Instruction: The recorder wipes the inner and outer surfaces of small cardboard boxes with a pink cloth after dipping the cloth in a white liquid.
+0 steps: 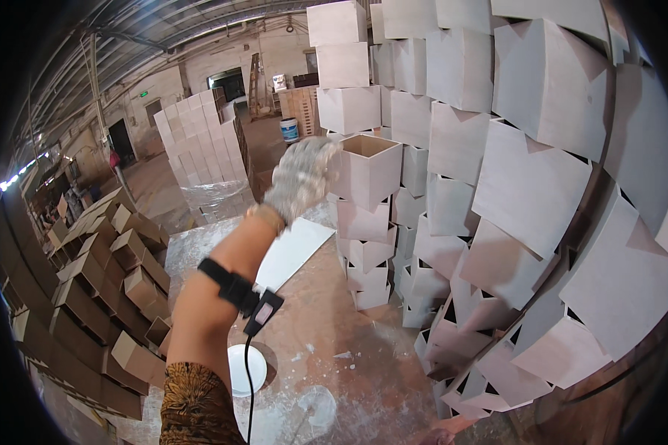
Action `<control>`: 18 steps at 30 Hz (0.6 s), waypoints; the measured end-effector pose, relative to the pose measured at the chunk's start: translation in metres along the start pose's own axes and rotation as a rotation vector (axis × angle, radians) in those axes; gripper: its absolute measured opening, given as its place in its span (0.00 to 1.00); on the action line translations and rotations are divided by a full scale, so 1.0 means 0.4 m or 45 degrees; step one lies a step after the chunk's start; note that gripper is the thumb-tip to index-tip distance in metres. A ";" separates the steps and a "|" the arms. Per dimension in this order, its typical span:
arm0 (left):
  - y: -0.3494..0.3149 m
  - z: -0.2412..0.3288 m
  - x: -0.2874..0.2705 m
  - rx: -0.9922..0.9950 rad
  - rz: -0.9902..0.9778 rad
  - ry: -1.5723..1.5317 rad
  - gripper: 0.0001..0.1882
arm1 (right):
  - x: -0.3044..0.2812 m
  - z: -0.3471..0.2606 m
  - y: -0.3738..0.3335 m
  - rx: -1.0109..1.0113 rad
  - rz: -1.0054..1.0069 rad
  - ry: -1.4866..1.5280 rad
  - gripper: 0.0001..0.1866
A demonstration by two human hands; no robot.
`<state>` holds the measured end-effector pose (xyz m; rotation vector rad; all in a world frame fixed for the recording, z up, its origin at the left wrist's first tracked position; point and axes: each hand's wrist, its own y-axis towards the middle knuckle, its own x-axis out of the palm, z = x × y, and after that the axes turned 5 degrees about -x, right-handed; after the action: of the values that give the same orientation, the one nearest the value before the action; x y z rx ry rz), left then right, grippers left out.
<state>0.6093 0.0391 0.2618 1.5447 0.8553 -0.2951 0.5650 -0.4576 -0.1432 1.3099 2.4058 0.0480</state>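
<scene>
My left hand (302, 176), in a dirty whitish knit glove, reaches forward and is closed at the left side of a white open-topped box (373, 176). Its fingertips are partly hidden against that box's near-left rim. Bare brown inside shows through the box's top, and it rests on a column of similar white boxes (369, 279). A black strap with a small device (263, 313) and a cable circles my left forearm. My right hand cannot be made out; only a blurred pinkish shape lies at the bottom edge.
Tall stacks of white boxes (531, 185) curve around the right. Brown unpainted boxes (100, 285) are piled at left. On the paint-stained surface (349, 371) lie a white sheet (295, 248) and a round white lid-like disc (246, 368). Farther off stand a wrapped box stack (204, 148) and a blue-white bucket (289, 130).
</scene>
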 end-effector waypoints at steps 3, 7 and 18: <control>-0.142 0.038 -0.004 0.125 0.144 0.055 0.26 | 0.006 -0.007 0.005 0.068 0.003 0.087 0.09; -0.461 0.091 -0.012 0.451 -0.241 -0.190 0.25 | 0.030 -0.033 0.017 0.231 -0.005 0.317 0.10; -1.281 0.085 -0.305 -0.540 -0.933 -0.646 0.13 | 0.334 -0.135 0.034 0.869 -0.120 1.299 0.13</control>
<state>0.1955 -0.0652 -0.0489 0.6662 0.9656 -0.9264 0.4921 -0.3327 -0.1344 1.7271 3.5582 -0.1991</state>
